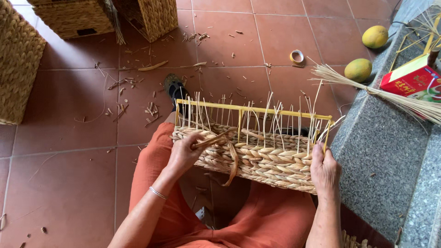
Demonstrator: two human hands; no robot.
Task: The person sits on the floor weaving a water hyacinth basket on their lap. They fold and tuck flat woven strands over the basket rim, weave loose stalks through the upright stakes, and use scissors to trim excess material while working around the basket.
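Observation:
A half-woven straw basket (266, 158) on a yellow metal frame (250, 110) rests on my lap, with thin pale upright stakes rising from the braided rows. My left hand (184, 151) pinches a flat straw strand (229, 154) at the basket's left end; the strand loops down over the front. My right hand (324, 169) grips the basket's right end, fingers over the woven rim.
Finished woven baskets (18, 59) (76, 16) (154, 16) stand at the far left and top. Straw scraps litter the red tile floor. A tape roll (297, 57) lies ahead. On the grey stone ledge (390, 151) at right lie two yellow-green fruits (358, 70), a red box (411, 82), and a straw bundle (404, 103).

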